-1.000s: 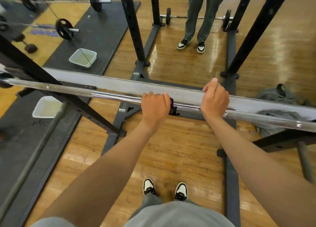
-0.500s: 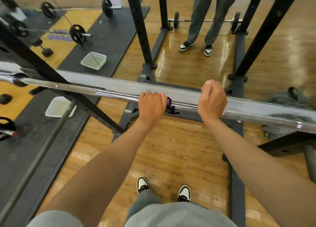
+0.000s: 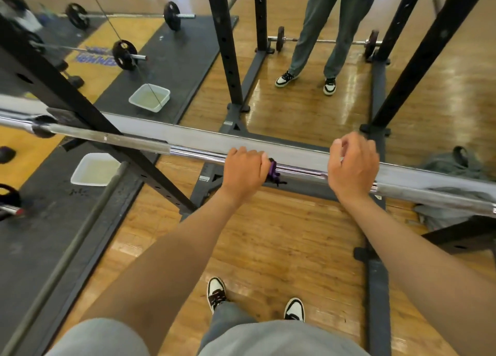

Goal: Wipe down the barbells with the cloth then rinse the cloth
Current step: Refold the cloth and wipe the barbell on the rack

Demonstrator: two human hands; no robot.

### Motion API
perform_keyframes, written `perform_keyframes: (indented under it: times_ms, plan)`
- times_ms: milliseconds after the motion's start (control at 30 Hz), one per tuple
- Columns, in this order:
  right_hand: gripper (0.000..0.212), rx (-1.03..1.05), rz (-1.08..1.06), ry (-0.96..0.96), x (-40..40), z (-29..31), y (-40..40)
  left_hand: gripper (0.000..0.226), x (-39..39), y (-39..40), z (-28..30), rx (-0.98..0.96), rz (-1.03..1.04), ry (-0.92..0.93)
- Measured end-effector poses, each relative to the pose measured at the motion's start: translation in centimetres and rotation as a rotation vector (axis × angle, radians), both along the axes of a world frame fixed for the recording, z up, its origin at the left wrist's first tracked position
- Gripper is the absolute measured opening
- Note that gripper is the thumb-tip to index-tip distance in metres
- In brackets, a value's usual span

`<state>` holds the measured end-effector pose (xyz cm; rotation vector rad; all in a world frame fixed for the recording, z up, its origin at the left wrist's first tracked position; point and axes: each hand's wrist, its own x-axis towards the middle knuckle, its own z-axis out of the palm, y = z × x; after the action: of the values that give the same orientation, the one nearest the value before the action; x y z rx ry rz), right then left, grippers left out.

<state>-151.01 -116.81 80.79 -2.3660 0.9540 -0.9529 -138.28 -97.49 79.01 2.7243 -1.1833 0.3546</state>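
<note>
Your left hand (image 3: 243, 169) grips the purple cloth (image 3: 273, 169) round the chrome barbell (image 3: 193, 153), which runs nine to three on the rack. Your right hand (image 3: 353, 167), fingers curled, rests on the bar at the cloth's three o'clock.

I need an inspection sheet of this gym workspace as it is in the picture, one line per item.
Surface: wooden floor, glossy; dark mat on the left.
Job's things: barbell lies across the rack; purple cloth on the bar.
Clutter: white tub of cloudy water on the mat; grey bag at right.
Grippers: left hand grips the cloth round the bar; right hand holds the bar.
Cables: nothing seen.
Surroundings: a mirror beyond the bar reflects the scene.
</note>
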Motion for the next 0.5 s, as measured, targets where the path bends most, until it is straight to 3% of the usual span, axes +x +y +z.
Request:
perform_keyframes:
  times_ms: [100, 233, 500]
  plan:
    - [0.019, -0.122, -0.015, 0.042, 2.4, 1.2, 2.4, 0.046, -0.2, -0.6, 0.1, -0.069, 0.076, 0.056]
    - [0.025, -0.042, 0.155, 0.033, 7.7, 2.6, 7.8, 0.047, 0.9, 0.0, 0.2, -0.047, -0.088, 0.083]
    - [0.045, -0.015, 0.175, 0.305, 13.7, -0.2, 12.1, 0.043, 13.6, 14.0, 0.9, -0.016, -0.004, 0.011]
